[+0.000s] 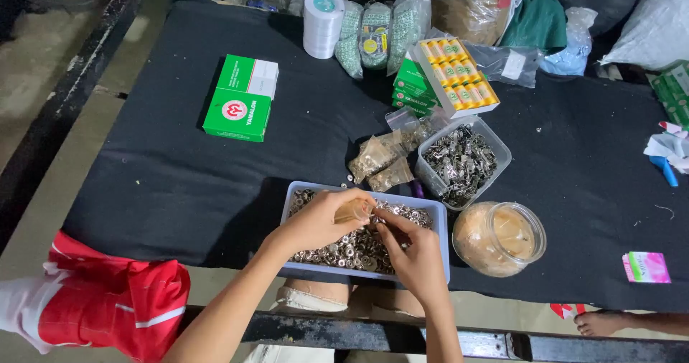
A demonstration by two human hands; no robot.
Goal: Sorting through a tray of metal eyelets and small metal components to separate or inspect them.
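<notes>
Your left hand (316, 223) hovers over the lilac tray (439, 223) at the near edge of the black surface (165, 184), its grip closed narrowly around a small tan, translucent piece (354, 209) pinched at the fingertips; what that piece is, you cannot tell from here. Your right hand (416, 259) comes up from 5 o'clock to meet it, thumb and forefinger drawn tight at the tip of the same piece, though whether they hold a separate small part is too fine to see. Both hands sit directly above the heap of small silver metal rings (344, 252) that fills the tray. Just beside the tray at 3 o'clock stands a clear glass jar (499, 237) with pale contents. At 1 o'clock from your hands a clear plastic tub (463, 162) holds darker metal fittings, with small plastic bags (377, 158) of similar bits touching its left side. Further back at 12 o'clock lie an open box of yellow thread spools (459, 76) and a white roll of tape (323, 22); at 10 o'clock, well apart, rest two green boxes (240, 97).
</notes>
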